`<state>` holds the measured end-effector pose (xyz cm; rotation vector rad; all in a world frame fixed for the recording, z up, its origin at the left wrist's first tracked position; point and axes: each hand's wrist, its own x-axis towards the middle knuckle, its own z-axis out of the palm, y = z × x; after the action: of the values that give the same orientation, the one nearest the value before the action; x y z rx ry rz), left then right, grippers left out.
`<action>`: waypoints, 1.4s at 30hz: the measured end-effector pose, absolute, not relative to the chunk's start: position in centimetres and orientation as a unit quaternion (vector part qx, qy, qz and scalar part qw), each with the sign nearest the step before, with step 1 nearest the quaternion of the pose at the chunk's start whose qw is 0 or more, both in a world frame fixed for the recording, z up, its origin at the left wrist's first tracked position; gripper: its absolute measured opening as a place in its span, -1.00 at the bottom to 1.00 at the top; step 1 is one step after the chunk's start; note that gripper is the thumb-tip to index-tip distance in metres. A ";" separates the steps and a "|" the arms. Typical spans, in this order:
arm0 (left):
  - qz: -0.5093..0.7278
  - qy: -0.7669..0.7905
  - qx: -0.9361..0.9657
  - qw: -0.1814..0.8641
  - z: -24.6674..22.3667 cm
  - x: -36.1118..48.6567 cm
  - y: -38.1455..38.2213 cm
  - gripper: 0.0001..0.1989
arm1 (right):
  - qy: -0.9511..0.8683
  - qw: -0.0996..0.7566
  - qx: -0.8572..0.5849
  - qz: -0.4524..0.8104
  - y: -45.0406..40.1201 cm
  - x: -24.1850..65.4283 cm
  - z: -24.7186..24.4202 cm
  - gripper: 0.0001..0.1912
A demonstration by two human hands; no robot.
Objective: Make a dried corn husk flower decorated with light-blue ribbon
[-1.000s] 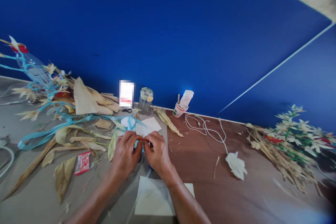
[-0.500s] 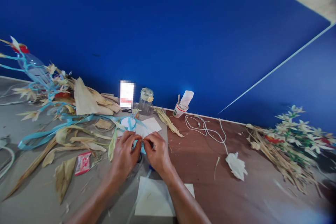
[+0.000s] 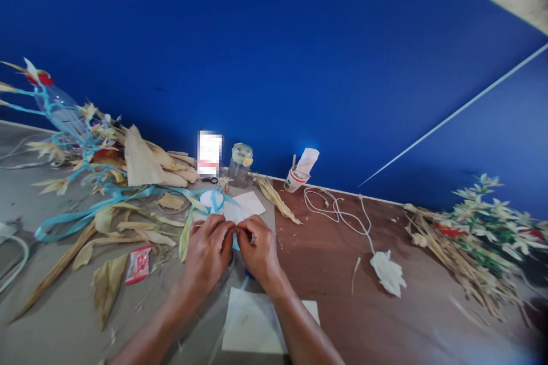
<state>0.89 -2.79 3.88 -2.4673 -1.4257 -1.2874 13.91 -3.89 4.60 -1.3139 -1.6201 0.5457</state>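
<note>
Close together at the middle of the table, my left hand (image 3: 209, 245) and my right hand (image 3: 259, 245) are both closed in a pinch, fingertips nearly touching. Between them shows a bit of light blue ribbon (image 3: 235, 244); the fingers hide most of what they grip. Just beyond is a white roll (image 3: 211, 201) with blue ribbon around it, beside a small pale husk flower (image 3: 224, 183). A white sheet (image 3: 249, 204) lies behind my right hand. Left of my left hand are a green-tinged husk (image 3: 185, 236) and several dried husk strips (image 3: 128, 238).
Husk flowers on blue stems (image 3: 92, 142) lean by a plastic bottle (image 3: 64, 108) at left. A glass jar (image 3: 240, 162), a paper cup (image 3: 295, 181) and a white cable (image 3: 338, 217) line the blue wall. A red packet (image 3: 138, 265), crumpled tissue (image 3: 387, 274) and white-flowered bunch (image 3: 488, 222) lie around.
My fingertips have drawn slightly closer, and less blue shows by my left fingers. The whole view has shifted a little; things on the table have stayed put.
</note>
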 end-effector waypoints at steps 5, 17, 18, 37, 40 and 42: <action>-0.404 -0.477 -0.780 -0.024 3.7 1.0 -2.8 -0.85 | -0.663 0.476 -0.531 0.227 -3.9 13.9 4.7 -0.81; -0.407 -0.492 -0.766 -0.076 3.6 1.1 -2.7 -0.82 | -0.653 0.486 -0.529 0.240 -3.9 13.8 4.6 -0.80; -0.406 -0.489 -0.769 -0.068 3.7 1.1 -2.7 -0.82 | -0.653 0.487 -0.528 0.241 -3.9 13.8 4.6 -0.80; -0.463 -0.510 -0.706 -0.162 3.8 1.3 -2.6 -0.87 | -0.638 0.486 -0.541 0.253 -4.0 13.6 4.8 -0.81; -0.469 -0.510 -0.696 -0.188 4.1 1.3 -2.6 -0.87 | -0.636 0.484 -0.545 0.255 -4.0 13.6 4.8 -0.81; -0.474 -0.508 -0.690 -0.203 4.2 1.3 -2.6 -0.88 | -0.634 0.482 -0.547 0.257 -4.0 13.6 4.7 -0.81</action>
<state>1.27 -2.61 4.24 -2.5031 -1.8406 -1.7177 13.59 -4.02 4.74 -1.3335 -1.5458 0.6270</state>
